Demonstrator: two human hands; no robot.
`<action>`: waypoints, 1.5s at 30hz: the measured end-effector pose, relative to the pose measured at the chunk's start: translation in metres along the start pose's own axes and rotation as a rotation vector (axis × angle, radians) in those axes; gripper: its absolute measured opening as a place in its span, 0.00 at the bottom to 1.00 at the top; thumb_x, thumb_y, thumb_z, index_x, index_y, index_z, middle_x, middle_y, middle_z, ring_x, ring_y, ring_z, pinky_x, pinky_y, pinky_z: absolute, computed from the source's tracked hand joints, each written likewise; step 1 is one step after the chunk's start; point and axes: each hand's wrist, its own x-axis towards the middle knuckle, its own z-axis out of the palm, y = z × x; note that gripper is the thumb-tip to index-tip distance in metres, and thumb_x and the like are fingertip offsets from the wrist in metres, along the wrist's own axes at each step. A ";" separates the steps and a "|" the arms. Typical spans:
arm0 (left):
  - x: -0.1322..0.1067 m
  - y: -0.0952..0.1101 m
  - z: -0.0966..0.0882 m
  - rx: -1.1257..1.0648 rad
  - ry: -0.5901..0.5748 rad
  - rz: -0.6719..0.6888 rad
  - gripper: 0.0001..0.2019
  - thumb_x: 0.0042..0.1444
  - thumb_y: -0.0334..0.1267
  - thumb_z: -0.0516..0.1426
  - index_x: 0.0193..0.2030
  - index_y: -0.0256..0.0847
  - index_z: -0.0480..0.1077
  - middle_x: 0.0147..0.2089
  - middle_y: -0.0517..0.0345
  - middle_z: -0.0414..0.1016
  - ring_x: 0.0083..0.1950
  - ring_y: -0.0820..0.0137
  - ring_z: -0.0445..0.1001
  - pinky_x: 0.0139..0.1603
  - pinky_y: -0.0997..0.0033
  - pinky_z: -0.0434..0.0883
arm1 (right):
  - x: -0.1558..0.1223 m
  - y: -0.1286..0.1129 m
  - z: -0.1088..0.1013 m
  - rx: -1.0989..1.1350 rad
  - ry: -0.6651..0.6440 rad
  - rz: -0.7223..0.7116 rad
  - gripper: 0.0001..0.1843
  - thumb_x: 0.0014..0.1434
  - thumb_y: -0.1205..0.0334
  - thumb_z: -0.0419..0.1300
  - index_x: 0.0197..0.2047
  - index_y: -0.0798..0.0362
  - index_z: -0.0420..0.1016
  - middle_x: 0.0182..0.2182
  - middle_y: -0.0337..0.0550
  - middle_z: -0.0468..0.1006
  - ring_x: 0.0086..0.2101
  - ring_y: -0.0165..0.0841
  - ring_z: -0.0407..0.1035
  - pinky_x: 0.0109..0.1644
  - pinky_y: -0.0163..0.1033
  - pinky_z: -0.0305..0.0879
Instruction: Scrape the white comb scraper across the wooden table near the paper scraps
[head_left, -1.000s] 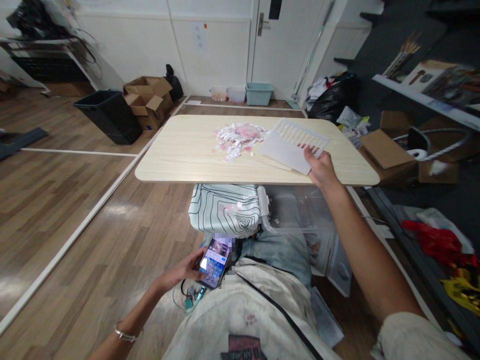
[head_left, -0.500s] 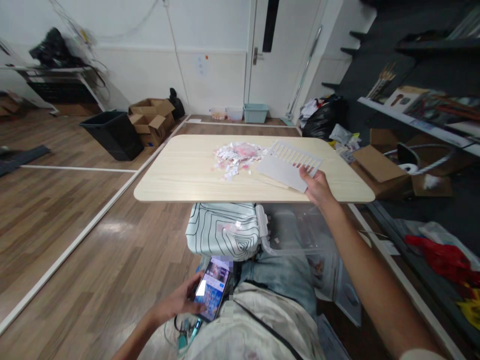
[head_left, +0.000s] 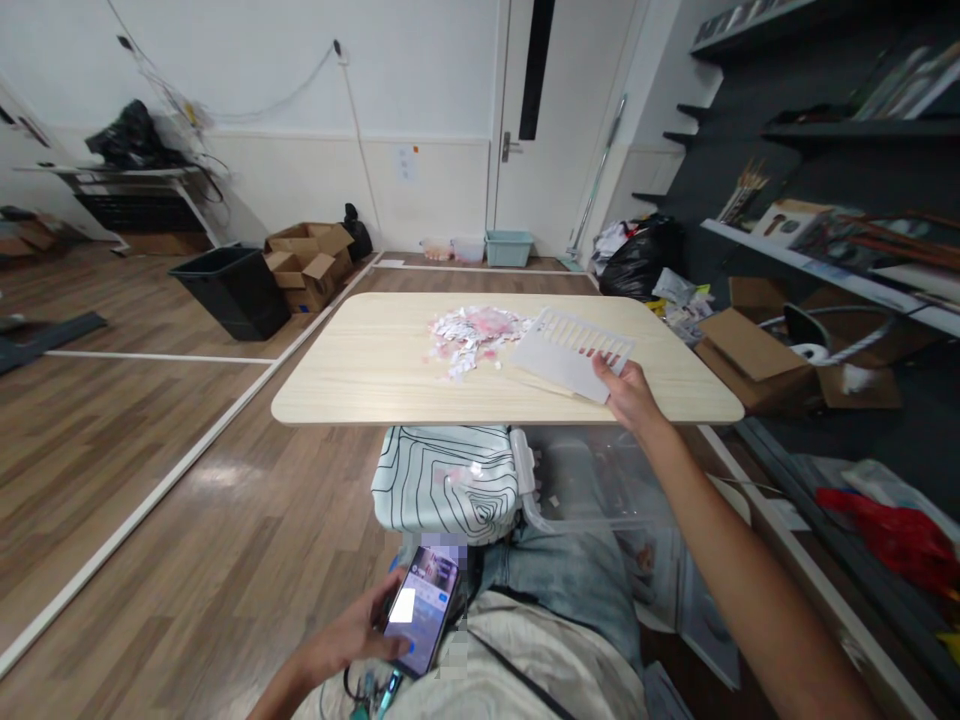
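Observation:
My left hand [head_left: 371,625] is closed around a smartphone [head_left: 426,605] with a lit screen, low over my lap, its thumb on the glass. My right hand [head_left: 630,392] grips the near right edge of a white card [head_left: 559,362] with a row of slots cut along its far side. The card hangs over the right part of a pale wooden table [head_left: 352,370]. Just left of it lies a heap of small white and pink paper pieces [head_left: 480,328]. Fingers of the right hand show through the slots.
Under the table's near edge are a patterned cloth [head_left: 442,490] with a few scraps and a clear plastic bin [head_left: 592,490]. A black bin [head_left: 232,295] and cardboard boxes [head_left: 311,260] stand left. On the right are an open carton [head_left: 757,350] and shelves [head_left: 810,250].
The view has tilted up slightly, so the table sits lower in the picture. The phone's screen content has changed. Both hands keep their holds.

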 end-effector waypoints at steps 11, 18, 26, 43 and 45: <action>-0.003 0.012 0.005 0.046 0.040 -0.003 0.37 0.47 0.40 0.76 0.65 0.44 0.72 0.59 0.46 0.79 0.61 0.48 0.74 0.69 0.49 0.67 | 0.002 0.004 -0.002 0.004 0.000 -0.006 0.34 0.41 0.33 0.78 0.43 0.49 0.81 0.45 0.45 0.87 0.51 0.45 0.81 0.64 0.53 0.73; -0.005 0.015 0.007 0.035 0.043 -0.016 0.41 0.50 0.39 0.74 0.70 0.46 0.67 0.66 0.45 0.75 0.69 0.44 0.69 0.71 0.45 0.66 | 0.001 0.003 0.000 0.002 -0.002 -0.003 0.35 0.39 0.32 0.78 0.41 0.48 0.80 0.43 0.44 0.88 0.51 0.45 0.81 0.62 0.52 0.75; -0.011 0.012 0.000 -0.059 0.073 -0.071 0.36 0.52 0.37 0.70 0.69 0.49 0.71 0.72 0.51 0.71 0.76 0.43 0.59 0.77 0.42 0.55 | 0.000 0.002 0.000 0.017 -0.012 -0.019 0.32 0.41 0.34 0.78 0.41 0.47 0.80 0.44 0.43 0.88 0.52 0.45 0.81 0.64 0.53 0.74; -0.010 0.015 -0.008 -0.030 -0.029 -0.029 0.37 0.51 0.34 0.69 0.70 0.47 0.69 0.72 0.49 0.70 0.74 0.44 0.61 0.73 0.48 0.60 | 0.005 0.007 -0.001 -0.013 -0.020 -0.076 0.33 0.43 0.32 0.76 0.42 0.47 0.79 0.45 0.46 0.87 0.57 0.47 0.78 0.63 0.54 0.75; -0.011 0.018 -0.005 -0.011 -0.021 -0.039 0.36 0.51 0.35 0.69 0.68 0.47 0.70 0.71 0.50 0.70 0.73 0.46 0.62 0.72 0.50 0.60 | 0.006 0.008 -0.001 -0.012 -0.020 -0.074 0.34 0.42 0.31 0.77 0.41 0.47 0.79 0.45 0.46 0.87 0.57 0.47 0.78 0.64 0.53 0.75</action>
